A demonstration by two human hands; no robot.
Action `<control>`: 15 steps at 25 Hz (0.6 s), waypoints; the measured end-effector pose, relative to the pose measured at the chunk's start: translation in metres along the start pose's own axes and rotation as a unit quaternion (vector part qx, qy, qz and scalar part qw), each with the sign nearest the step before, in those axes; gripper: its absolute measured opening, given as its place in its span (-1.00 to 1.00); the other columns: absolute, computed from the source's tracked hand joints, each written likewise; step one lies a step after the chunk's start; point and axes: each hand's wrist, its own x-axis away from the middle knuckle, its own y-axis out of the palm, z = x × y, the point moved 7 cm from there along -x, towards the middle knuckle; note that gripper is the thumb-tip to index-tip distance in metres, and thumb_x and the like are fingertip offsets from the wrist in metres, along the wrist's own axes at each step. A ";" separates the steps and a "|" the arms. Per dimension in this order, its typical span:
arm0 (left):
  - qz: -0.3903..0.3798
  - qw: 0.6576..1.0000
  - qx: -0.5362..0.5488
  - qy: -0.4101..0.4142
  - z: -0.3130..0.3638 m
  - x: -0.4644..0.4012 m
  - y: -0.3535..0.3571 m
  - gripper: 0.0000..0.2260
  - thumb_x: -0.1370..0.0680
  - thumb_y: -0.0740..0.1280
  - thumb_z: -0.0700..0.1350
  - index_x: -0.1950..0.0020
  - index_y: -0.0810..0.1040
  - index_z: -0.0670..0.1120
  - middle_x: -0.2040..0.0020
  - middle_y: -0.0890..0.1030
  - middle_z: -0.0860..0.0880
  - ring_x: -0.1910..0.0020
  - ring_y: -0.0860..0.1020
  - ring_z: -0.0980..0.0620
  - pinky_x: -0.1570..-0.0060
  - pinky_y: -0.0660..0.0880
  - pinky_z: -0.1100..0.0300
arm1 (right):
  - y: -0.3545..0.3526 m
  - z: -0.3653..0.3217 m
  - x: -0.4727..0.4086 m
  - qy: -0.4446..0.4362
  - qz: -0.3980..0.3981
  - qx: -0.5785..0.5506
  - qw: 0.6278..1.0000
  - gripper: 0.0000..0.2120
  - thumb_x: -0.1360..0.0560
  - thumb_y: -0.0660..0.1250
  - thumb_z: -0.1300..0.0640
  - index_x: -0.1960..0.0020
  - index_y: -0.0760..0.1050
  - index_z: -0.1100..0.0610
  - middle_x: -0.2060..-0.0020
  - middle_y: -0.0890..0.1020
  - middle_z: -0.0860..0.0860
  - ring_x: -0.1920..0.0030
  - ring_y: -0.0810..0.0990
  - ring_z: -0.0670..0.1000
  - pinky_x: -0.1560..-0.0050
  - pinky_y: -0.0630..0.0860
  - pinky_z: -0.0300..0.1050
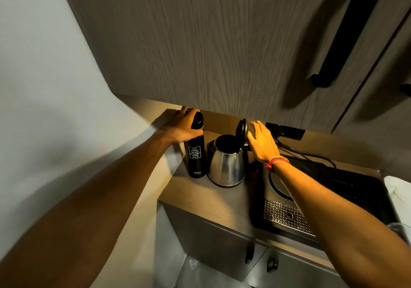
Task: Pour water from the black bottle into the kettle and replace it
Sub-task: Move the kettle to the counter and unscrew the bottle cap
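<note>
Cabinet (222, 43) overhangs black bottle (195, 152), open kettle (226, 163); cord (311, 154) behind.

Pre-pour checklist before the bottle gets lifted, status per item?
1. Hinged black lid of the steel kettle is up: ok.
2. Kettle mouth unobstructed: ok.
3. Left hand wrapped around the tall black bottle near its top: ok.
4. Bottle cap off: not ok, it looks on.
5. Right hand, open, beside the lid, clear of the pour path: ok.
6. Water level in the bottle: cannot tell.
</note>
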 end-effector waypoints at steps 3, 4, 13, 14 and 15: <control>-0.007 1.000 0.021 0.003 0.006 0.003 -0.006 -0.41 -0.52 0.42 -0.03 -0.50 0.29 -0.05 -0.44 0.36 -0.15 -0.39 0.37 -0.19 -0.28 0.47 -0.19 | 0.006 0.001 -0.003 -0.020 -0.053 0.096 0.994 -0.49 -0.68 -0.01 -0.03 -0.57 0.20 0.17 -0.53 0.29 0.18 -0.56 0.21 0.17 -0.54 0.22 0.09; -0.003 1.000 0.016 0.002 0.007 0.003 -0.008 -0.41 -0.52 0.43 -0.01 -0.50 0.31 -0.05 -0.43 0.38 -0.15 -0.39 0.38 -0.19 -0.27 0.48 -0.19 | 0.008 0.002 -0.003 -0.014 -0.069 0.113 0.991 -0.49 -0.68 -0.02 -0.02 -0.57 0.19 0.18 -0.53 0.28 0.17 -0.57 0.19 0.18 -0.53 0.23 0.12; 0.125 0.987 -0.052 -0.087 0.014 0.003 -0.027 -0.24 -0.42 0.26 0.46 -0.42 0.42 -0.04 -0.35 0.53 -0.14 -0.27 0.52 -0.22 -0.22 0.51 -0.16 | 0.011 0.004 0.003 -0.007 -0.109 0.181 0.977 -0.52 -0.66 0.06 0.05 -0.53 0.19 0.19 -0.49 0.28 0.27 -0.47 0.24 0.31 -0.40 0.37 0.22; 0.114 0.989 -0.048 -0.077 0.013 0.003 -0.029 -0.25 -0.40 0.30 0.44 -0.40 0.44 -0.04 -0.32 0.54 -0.13 -0.25 0.53 -0.21 -0.20 0.52 -0.14 | 0.010 0.003 0.002 0.002 -0.115 0.184 0.976 -0.50 -0.66 0.03 0.01 -0.55 0.18 0.18 -0.52 0.24 0.26 -0.51 0.20 0.30 -0.46 0.30 0.23; 0.082 0.994 -0.045 -0.062 0.013 0.002 -0.029 -0.28 -0.37 0.37 0.39 -0.36 0.45 -0.05 -0.30 0.55 -0.14 -0.24 0.53 -0.21 -0.19 0.53 -0.14 | 0.010 0.003 0.002 0.009 -0.122 0.185 0.975 -0.47 -0.67 0.00 -0.03 -0.57 0.18 0.17 -0.55 0.19 0.24 -0.55 0.16 0.27 -0.51 0.23 0.22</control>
